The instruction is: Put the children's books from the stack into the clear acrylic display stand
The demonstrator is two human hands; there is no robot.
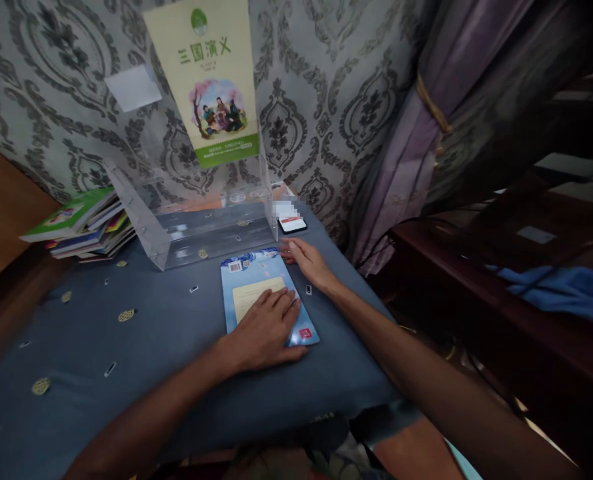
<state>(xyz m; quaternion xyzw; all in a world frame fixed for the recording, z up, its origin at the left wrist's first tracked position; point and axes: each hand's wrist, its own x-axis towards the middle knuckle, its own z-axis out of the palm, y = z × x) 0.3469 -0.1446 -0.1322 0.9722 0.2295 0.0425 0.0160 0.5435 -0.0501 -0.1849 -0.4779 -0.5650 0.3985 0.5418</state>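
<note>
A blue paperback book [229, 283] lies on the cloth-covered table, its back cover up with a cream text panel, a barcode and a small red mark. My left hand [269, 327] rests flat on its lower right part, fingers stretched out and covering some of the panel. Beside the book's upper right corner is my right hand [309, 263], thumb and forefinger extended toward the edge. Its other fingers are partly hidden, and no firm grip on the corner shows. Just behind the book stands a clear acrylic stand [159, 243].
An upright cream and green book [221, 73] is at the stand's top. Several books [83, 227] are stacked left of it. A phone [292, 220] lies behind my right hand. The patterned wall [316, 87] closes off the back; a purple curtain [401, 167] hangs right.
</note>
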